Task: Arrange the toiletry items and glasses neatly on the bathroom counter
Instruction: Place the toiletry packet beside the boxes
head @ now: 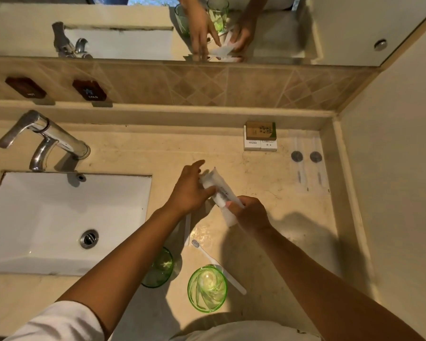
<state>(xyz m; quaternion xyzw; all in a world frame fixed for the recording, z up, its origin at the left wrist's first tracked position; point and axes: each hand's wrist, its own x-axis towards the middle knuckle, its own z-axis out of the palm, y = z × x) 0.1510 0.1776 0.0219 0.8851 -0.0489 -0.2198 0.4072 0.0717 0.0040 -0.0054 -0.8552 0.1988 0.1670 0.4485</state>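
Both forearms reach over the two green glasses (207, 288) at the surface's (280, 217) near edge, so drawing back could topple one. Mid-surface, the left hand (190, 190) and right hand (250, 212) have their fingers gripping white packets (219, 190); a loosened hold might drop them onto the toothbrush (217, 265).

Glossy beige marble counter (268, 173), shiny chrome faucet (44, 139), translucent green glasses (207, 289), smooth white sink (47, 217)

A chrome faucet (43, 139) stands behind a white sink (59, 217), below a mirror (207, 28) and tiled backsplash (231, 87).
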